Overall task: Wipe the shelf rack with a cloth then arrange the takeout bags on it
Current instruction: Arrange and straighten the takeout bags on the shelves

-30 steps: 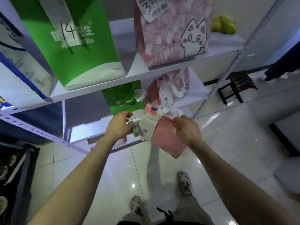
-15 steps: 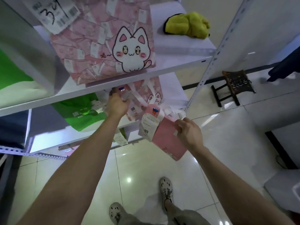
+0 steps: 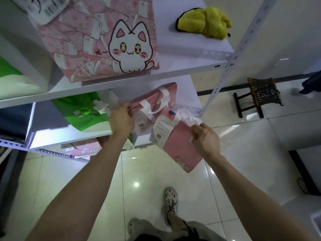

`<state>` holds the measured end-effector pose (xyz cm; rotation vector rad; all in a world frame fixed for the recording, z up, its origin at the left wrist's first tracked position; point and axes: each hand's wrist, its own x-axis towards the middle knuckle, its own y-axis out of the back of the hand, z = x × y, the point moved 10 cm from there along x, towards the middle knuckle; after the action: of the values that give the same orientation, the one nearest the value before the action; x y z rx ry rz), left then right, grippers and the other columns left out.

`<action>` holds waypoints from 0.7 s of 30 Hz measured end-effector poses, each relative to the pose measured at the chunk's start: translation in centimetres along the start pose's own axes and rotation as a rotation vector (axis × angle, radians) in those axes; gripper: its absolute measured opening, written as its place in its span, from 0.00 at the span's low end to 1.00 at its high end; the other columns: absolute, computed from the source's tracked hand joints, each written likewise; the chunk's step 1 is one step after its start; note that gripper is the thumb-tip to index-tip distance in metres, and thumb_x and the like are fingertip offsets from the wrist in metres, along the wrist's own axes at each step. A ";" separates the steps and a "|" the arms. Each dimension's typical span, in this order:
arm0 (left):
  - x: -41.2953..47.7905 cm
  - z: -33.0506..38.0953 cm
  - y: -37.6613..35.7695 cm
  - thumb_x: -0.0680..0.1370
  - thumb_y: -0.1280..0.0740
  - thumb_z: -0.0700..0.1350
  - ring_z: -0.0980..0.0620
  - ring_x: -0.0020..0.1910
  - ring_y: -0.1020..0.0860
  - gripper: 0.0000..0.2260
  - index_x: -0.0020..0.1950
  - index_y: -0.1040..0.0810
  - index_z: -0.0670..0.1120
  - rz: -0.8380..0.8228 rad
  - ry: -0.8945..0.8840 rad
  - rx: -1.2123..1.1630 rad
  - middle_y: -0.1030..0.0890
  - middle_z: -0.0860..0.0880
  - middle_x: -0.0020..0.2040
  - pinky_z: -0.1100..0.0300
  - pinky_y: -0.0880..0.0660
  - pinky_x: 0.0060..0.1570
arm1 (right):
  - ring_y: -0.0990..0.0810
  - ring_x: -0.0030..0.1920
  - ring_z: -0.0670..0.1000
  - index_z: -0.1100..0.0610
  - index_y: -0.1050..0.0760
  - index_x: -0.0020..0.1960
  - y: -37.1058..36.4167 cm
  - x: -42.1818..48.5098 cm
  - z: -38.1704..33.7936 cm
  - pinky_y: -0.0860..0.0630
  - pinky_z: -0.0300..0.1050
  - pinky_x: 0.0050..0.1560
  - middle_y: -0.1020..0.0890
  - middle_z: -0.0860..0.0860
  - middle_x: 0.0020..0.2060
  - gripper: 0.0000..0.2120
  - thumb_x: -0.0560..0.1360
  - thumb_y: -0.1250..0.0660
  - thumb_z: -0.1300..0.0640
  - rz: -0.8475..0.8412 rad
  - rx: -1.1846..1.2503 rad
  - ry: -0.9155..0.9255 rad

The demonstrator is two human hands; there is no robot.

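The white metal shelf rack [image 3: 121,84] fills the upper half of the view. A big pink cat-print takeout bag [image 3: 104,42] stands on its upper shelf, and a yellow cloth [image 3: 205,21] lies to the right of it. On the middle shelf a pink bag with white handles [image 3: 156,98] lies tilted; my left hand [image 3: 121,119] grips its near edge. My right hand [image 3: 205,138] holds a smaller pink bag [image 3: 178,150] with a white receipt, out in front of the shelf edge. A green bag [image 3: 81,110] sits left of my left hand.
Another green bag [image 3: 8,75] stands at the upper shelf's left. A pink bag [image 3: 86,150] lies on the lowest shelf. A small dark stool [image 3: 258,96] stands on the tiled floor right of the rack's perforated post [image 3: 231,63]. My feet are below.
My left hand let go of the small pink bag and reached to the pink bag on the middle shelf, now gripping it. The view shifted right and closer to the rack.
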<state>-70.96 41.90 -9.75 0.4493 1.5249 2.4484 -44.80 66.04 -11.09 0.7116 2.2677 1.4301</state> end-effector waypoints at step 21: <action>-14.5 -14.0 10.1 0.85 0.35 0.49 0.38 0.40 0.23 0.08 0.52 0.28 0.45 0.255 0.385 -0.146 0.16 0.43 0.45 0.47 0.27 0.41 | 0.21 0.48 0.63 0.52 0.15 0.57 -3.4 14.8 -14.0 0.28 0.54 0.52 0.18 0.58 0.49 0.20 0.74 0.39 0.66 0.102 -0.180 0.369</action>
<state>-62.93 20.85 -8.55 0.1565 1.4812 2.9595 -65.15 63.47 -8.92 0.5498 2.3489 1.9217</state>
